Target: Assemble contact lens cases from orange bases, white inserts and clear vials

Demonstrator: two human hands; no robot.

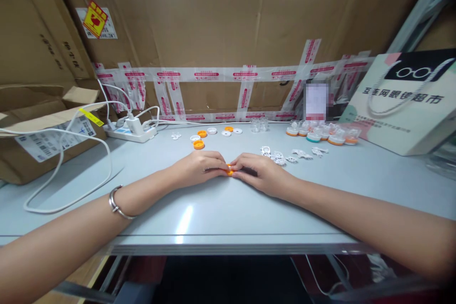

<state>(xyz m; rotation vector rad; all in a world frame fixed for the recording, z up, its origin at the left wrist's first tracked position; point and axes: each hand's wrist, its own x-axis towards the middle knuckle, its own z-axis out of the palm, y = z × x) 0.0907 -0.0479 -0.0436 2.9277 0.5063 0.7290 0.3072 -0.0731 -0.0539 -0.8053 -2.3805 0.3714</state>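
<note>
Behind a pale, glossy grey desk (285,221), tall brown cardboard (228,19) fills the back of the workspace, crossed by white tape (206,74) whose red printing is too small to read; a yellow-and-red sticker (95,20) with a broken-glass symbol overlaps one white label (111,28) showing "LM270." One paper bag (392,140) stands at right, reading 互连网眼镜超市 beneath a drawing of spectacles, while one open carton (14,166) sits at left, its shipping label (39,145) illegible. Two bare hands meet mid-desk: the left hand (199,167), one metal bracelet (114,201) at its wrist, and the right hand (267,174). Farther back lie one white power strip (142,135) and, near the bag, a cluster of clear-topped pieces (322,132), mostly orange-based with one teal, too tightly packed to count. White plastic parts (278,157), overlapping, lie just beyond the right hand. Seven loose discs (198,145), three orange and four white, rest beyond the left. One small orange piece (230,171), mostly covered, sits between the hands, each grip pinched closed on it with thumb and fingers.
</note>
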